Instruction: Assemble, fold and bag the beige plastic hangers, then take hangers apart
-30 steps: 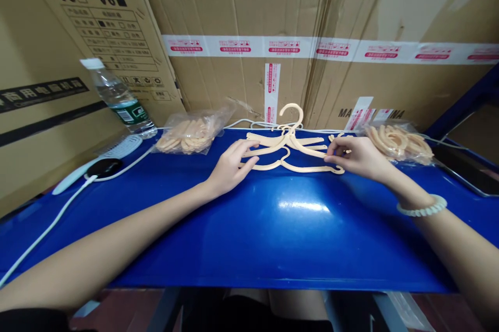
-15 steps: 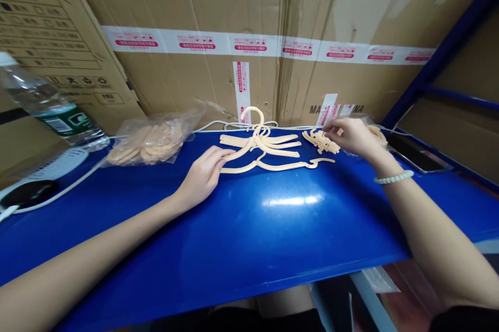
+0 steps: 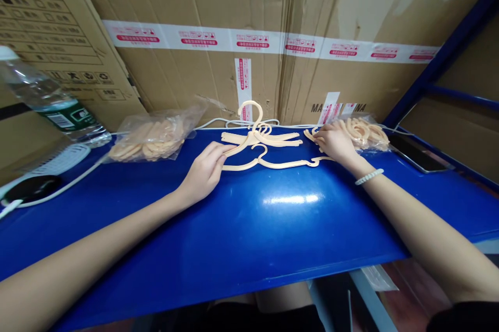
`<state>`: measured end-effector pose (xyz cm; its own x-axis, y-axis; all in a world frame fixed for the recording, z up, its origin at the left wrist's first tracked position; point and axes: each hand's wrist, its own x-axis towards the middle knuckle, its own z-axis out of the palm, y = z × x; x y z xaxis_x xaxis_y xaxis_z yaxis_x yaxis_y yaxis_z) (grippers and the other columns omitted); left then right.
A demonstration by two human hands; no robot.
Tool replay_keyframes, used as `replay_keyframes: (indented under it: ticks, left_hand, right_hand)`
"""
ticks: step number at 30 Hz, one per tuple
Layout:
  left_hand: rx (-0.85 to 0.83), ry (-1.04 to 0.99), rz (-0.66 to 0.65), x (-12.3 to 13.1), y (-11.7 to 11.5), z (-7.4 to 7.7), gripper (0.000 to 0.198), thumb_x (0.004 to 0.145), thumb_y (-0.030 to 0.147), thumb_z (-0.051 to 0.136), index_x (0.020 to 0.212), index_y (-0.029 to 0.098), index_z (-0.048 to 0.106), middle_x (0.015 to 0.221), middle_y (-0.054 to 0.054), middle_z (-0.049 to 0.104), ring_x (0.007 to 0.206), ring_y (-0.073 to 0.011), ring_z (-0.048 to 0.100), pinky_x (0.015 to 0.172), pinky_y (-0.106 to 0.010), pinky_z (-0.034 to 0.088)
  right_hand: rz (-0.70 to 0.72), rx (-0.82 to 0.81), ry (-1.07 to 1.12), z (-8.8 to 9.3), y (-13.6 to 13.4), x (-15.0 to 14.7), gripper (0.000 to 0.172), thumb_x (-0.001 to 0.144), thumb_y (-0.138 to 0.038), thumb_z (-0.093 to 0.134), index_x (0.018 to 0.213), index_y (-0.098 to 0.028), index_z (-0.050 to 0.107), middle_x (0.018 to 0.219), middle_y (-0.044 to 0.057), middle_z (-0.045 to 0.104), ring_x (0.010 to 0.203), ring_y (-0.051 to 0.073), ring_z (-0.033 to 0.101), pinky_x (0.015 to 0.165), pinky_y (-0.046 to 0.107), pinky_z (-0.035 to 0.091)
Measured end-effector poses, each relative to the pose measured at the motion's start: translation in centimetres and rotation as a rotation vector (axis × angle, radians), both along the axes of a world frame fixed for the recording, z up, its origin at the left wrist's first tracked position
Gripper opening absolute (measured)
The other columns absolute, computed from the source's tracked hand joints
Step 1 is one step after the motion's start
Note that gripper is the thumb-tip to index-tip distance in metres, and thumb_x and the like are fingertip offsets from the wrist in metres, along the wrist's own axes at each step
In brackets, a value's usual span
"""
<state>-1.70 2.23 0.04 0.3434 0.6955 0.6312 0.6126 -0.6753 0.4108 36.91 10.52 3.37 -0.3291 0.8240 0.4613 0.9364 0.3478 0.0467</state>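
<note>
My left hand pinches one arm of a cream plastic clothes hanger, whose large hook stands up toward the cardboard. Behind it lie more cream hanger parts, overlapping so that I cannot separate them all. Just in front, another cream hanger lies flat, a small hooked piece at its right end. My right hand is closed over a pile of small cream pieces, its fingertips bent down into them; what they grip is hidden.
Clear bags of cream parts lie left and right. A water bottle, a black mouse-like object and a white cable occupy the left. A phone lies right. Taped cardboard boxes wall off the back of the blue table.
My right hand has moved left and down onto the small pieces, uncovering the right-hand bag. My left hand keeps its hold; the hanger in it has tilted slightly.
</note>
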Motion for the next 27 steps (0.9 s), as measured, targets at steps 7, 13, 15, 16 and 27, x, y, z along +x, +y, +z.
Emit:
replay_keyframes:
  ticks: [7,13,15,16,27]
  left_hand:
    - [0.012,-0.035,0.003,0.0,0.0,0.2,0.033,0.103,0.022,0.036,0.122,0.016,0.062,0.111,-0.01,0.064,0.105,-0.0228,0.061,0.095,-0.036,0.049]
    - [-0.015,-0.081,0.022,-0.1,0.2,0.2,0.031,0.102,0.023,0.037,0.119,0.017,0.062,0.11,-0.009,0.064,0.105,-0.0228,0.061,0.095,-0.036,0.049]
    - [-0.018,-0.081,0.02,-0.1,0.3,0.2,0.03,0.102,0.023,0.037,0.119,0.017,0.062,0.11,-0.009,0.064,0.104,-0.0226,0.061,0.095,-0.035,0.049]
    - [-0.02,-0.078,0.02,-0.1,0.3,0.2,0.03,0.102,0.022,0.037,0.118,0.017,0.062,0.11,-0.009,0.064,0.104,-0.0225,0.061,0.095,-0.035,0.049]
    - [-0.032,-0.058,0.007,-0.3,0.4,0.1,0.029,0.102,0.018,0.038,0.118,0.015,0.061,0.11,-0.01,0.063,0.103,-0.0224,0.061,0.094,-0.036,0.049]
  right_hand:
    - [-0.031,0.052,0.378,1.4,-1.0,-0.6,0.03,0.091,-0.034,0.054,0.097,-0.014,0.075,0.077,0.011,0.073,0.071,0.024,0.068,0.067,0.036,0.051]
    - [0.156,-0.213,1.35,3.5,-3.6,-3.1,0.026,0.079,-0.041,0.076,0.091,-0.019,0.069,0.088,0.009,0.076,0.077,0.022,0.075,0.067,0.032,0.06]
    - [0.197,-0.35,1.482,3.7,-4.0,-3.9,0.023,0.079,-0.039,0.078,0.087,-0.019,0.069,0.089,0.008,0.077,0.084,0.022,0.076,0.075,0.032,0.061]
    - [0.198,-0.407,1.524,3.6,-4.1,-4.1,0.022,0.079,-0.036,0.079,0.086,-0.019,0.069,0.089,0.008,0.077,0.085,0.02,0.076,0.076,0.03,0.061]
    - [0.149,-0.75,1.601,2.5,-4.5,-5.4,0.022,0.071,-0.022,0.088,0.079,-0.02,0.067,0.095,0.004,0.078,0.102,0.018,0.072,0.087,0.026,0.057]
